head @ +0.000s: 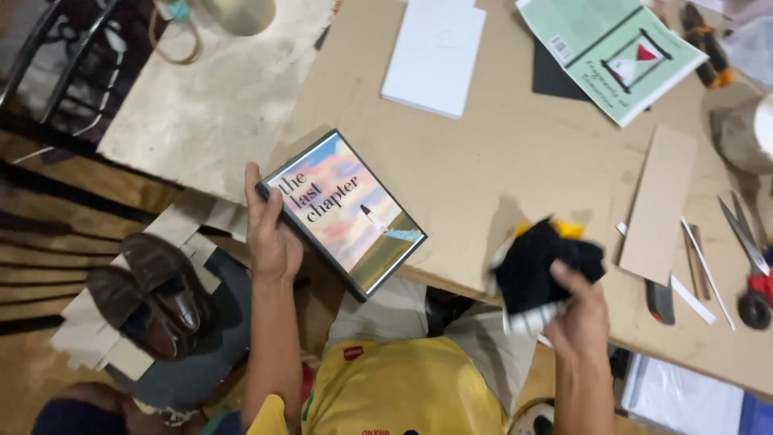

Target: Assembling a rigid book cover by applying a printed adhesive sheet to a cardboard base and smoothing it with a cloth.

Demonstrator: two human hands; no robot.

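Two bare arms reach up from the bottom of the view. The left hand (272,238) is raised, with the thumb on one side and the fingers curled around the other in a firm grip. The right hand (581,314) sits lower and farther right. Its fingers are bunched tight in a squeeze, with the wrist bent a little.

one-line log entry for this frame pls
left hand: holds hardcover book by its edge | right hand: grips black cloth | table: scissors, cardboard strip
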